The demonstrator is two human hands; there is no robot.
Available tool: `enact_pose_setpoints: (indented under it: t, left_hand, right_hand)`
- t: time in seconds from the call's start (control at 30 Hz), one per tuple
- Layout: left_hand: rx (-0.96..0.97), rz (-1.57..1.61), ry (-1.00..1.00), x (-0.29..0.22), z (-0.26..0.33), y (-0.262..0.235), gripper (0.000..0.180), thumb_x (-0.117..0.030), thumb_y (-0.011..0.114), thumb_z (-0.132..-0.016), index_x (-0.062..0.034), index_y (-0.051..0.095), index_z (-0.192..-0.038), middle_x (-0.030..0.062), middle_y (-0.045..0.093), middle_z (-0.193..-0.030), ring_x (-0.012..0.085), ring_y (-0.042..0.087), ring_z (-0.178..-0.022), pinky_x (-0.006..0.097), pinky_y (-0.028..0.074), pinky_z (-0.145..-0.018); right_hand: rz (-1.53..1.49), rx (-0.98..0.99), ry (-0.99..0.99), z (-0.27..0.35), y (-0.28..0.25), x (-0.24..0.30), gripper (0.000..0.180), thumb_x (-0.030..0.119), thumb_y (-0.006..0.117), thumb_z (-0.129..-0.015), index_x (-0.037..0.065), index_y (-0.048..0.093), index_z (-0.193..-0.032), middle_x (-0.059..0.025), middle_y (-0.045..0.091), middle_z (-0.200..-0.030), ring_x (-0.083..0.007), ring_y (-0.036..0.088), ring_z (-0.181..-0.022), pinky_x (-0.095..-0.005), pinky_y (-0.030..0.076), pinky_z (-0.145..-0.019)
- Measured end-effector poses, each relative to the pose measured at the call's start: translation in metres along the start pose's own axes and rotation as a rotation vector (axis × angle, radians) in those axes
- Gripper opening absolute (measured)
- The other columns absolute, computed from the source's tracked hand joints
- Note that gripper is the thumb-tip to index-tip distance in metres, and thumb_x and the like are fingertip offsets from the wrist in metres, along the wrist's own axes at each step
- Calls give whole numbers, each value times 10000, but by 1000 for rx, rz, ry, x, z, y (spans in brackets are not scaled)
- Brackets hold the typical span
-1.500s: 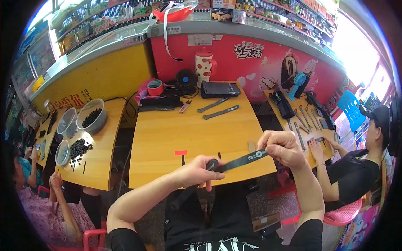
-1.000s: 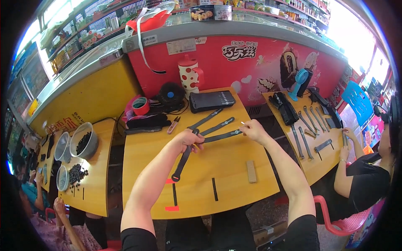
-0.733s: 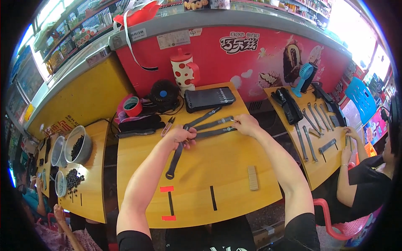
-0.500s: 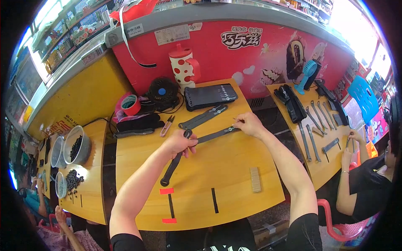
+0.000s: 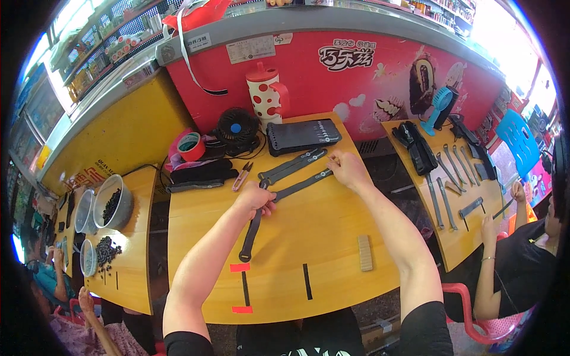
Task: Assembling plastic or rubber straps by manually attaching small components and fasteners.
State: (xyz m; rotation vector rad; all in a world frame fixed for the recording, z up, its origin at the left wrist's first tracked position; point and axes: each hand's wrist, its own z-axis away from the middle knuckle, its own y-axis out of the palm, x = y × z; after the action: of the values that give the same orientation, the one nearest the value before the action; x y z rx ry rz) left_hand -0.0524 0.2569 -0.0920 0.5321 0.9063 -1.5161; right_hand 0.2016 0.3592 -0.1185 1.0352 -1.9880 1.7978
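A dark grey strap (image 5: 303, 185) runs between my hands, low over the wooden table. My right hand (image 5: 350, 169) pinches its far right end. My left hand (image 5: 256, 198) is closed around its other end. From the left hand a second black strap (image 5: 252, 236) with a slotted end slants toward the near edge; a bit of strap also pokes up above the fingers. Just beyond the hands lie more dark straps (image 5: 291, 168), side by side. Whether the strap in the left hand is joined to the slanting one is hidden by the fingers.
Thread snips (image 5: 242, 177), black cloth (image 5: 205, 174), a small fan (image 5: 237, 126), a dark stack of straps (image 5: 304, 136) and a spotted mug (image 5: 265, 95) stand behind. Nearer are red tape marks (image 5: 240, 267), a black strip (image 5: 307, 281) and a tan block (image 5: 365, 253). A co-worker's hand (image 5: 518, 193) is right.
My left hand has shifted slightly up and right, and the strap's right end has moved a little farther away. The slanting strap swung right. The view has shifted slightly.
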Motion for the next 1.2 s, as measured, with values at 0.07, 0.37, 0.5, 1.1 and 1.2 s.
enact_pose_setpoints:
  t: [0.07, 0.37, 0.5, 1.1, 1.2]
  left_hand:
    - [11, -2, -2, -2, -3, -4, 130, -59, 616, -894, 59, 568, -921, 163, 642, -650, 192, 561, -410, 299, 385, -358]
    - [-8, 101, 182, -18, 49, -46, 349, -257, 644, -922, 19, 497, -1077, 139, 621, -720, 187, 564, -420, 295, 411, -359]
    - [151, 221, 310, -32, 148, -65, 636, -595, 441, -953, -7, 474, -1193, 92, 611, -709, 165, 567, -428, 275, 415, -363]
    - [434, 1157, 84, 229, 335, 55, 301, -286, 404, -1043, -24, 553, -1034, 102, 620, -908, 200, 622, -677, 282, 480, -551]
    - [544, 1228, 143, 232, 321, 50, 348, -322, 373, -1049, -25, 556, -1041, 86, 574, -806, 157, 528, -545, 247, 402, -450]
  right_hand:
    - [-8, -33, -3, -5, 1, 0, 263, 239, 687, -817, 47, 666, -997, -184, 682, -893, -366, 646, -913, -466, 491, -765]
    - [65, -181, -4, 17, -19, -19, 281, 192, 652, -824, 39, 656, -1059, -199, 658, -1015, -371, 639, -947, -455, 503, -807]
    - [-28, -159, -28, 53, -55, -2, 252, 168, 631, -866, 7, 643, -1060, -174, 649, -931, -285, 658, -887, -373, 506, -757]
    - [-747, 481, -223, 402, -29, 178, 174, -58, 595, -887, -6, 655, -1042, -83, 590, -734, -197, 639, -670, -297, 530, -639]
    - [-379, 364, -375, 396, -38, 186, 144, 60, 670, -866, 51, 673, -1010, -81, 549, -709, -235, 616, -640, -325, 481, -535]
